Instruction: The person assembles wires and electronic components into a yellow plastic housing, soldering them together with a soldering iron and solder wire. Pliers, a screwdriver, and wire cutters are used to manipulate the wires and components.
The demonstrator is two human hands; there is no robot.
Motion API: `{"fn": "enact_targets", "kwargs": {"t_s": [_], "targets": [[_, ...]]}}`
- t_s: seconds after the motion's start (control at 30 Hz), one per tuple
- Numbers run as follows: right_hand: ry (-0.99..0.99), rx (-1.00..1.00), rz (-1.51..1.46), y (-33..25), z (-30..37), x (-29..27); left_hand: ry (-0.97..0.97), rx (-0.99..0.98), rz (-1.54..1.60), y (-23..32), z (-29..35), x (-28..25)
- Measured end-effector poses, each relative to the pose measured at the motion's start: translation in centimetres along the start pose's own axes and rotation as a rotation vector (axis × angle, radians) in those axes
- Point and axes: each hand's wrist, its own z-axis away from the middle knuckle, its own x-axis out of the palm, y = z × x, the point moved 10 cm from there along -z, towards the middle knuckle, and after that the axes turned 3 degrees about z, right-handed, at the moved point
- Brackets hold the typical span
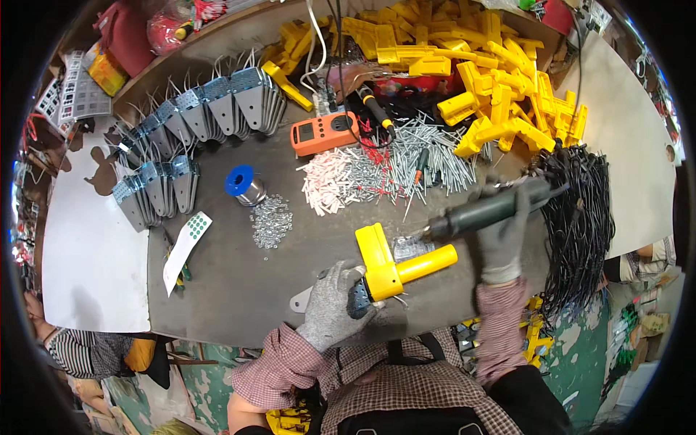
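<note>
My left hand (331, 304), in a grey glove, grips a yellow plastic housing (378, 264) with a round yellow handle (429, 263) pointing right. A grey metal plate (301, 299) sticks out on the left of that hand. My right hand (503, 235), gloved too, is closed around a dark electric screwdriver (482, 209). Its tip points left, above the table and near the housing; whether it touches is hard to see. A small clear plastic piece (413, 248) lies just behind the handle.
Screws (435, 156), pink sleeves (325, 181), nuts (272, 221) and a solder spool (245, 186) lie mid-table. An orange meter (324, 133) stands behind them. Yellow housings (507, 94) pile up at the back right, black cables (578, 225) hang right, metal plates (250, 105) stand at left.
</note>
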Motion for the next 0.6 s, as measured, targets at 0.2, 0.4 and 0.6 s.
{"fn": "enact_targets", "kwargs": {"t_s": [0.2, 0.4, 0.6], "targets": [[0.117, -0.028, -0.238, 1.9, 1.3, -1.2, -0.053, -0.068, -0.019, -0.7, -0.1, 0.5], [0.083, -0.042, -0.229, 2.3, 1.6, -0.3, -0.113, -0.111, -0.033, -1.0, -0.4, 0.4], [0.054, -0.075, -0.214, 3.5, 2.1, 0.4, -0.085, -0.127, -0.012, -1.1, -0.1, 0.0]]}}
